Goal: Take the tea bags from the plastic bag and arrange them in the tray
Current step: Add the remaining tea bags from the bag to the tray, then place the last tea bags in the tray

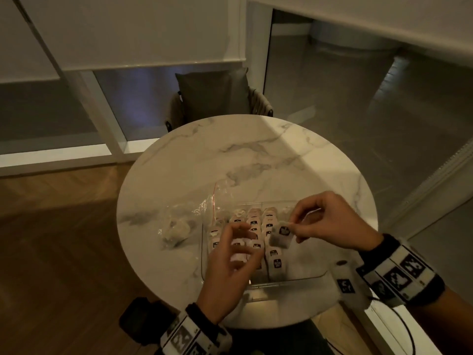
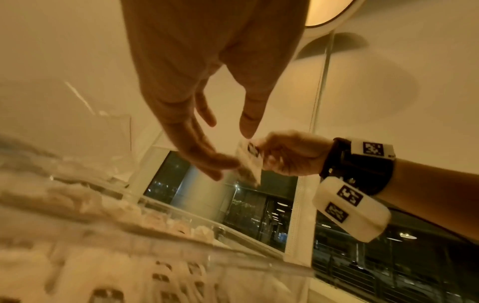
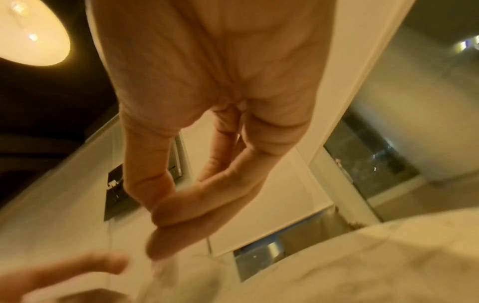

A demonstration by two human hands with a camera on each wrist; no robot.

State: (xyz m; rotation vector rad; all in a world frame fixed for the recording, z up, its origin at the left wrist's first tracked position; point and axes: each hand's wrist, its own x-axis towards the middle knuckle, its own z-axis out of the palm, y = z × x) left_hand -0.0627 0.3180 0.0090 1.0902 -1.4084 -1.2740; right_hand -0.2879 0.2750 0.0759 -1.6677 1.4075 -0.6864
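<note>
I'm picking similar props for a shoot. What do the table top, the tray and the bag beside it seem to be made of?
Table top: looks like polished white marble or an imitation, with grey veins and a sheen.
Tray: clear rigid plastic, probably acrylic; the table shows through its glossy walls.
Plastic bag: thin clear film, crinkled and shiny, with a red strip at its mouth.

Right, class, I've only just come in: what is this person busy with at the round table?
The person is filling a clear plastic tray on the round white marble table with paper tea bags. The right hand pinches one tea bag above the tray, while the left hand hovers open over the rows already standing inside. The crumpled clear plastic bag lies left of the tray, still holding a few.
</note>
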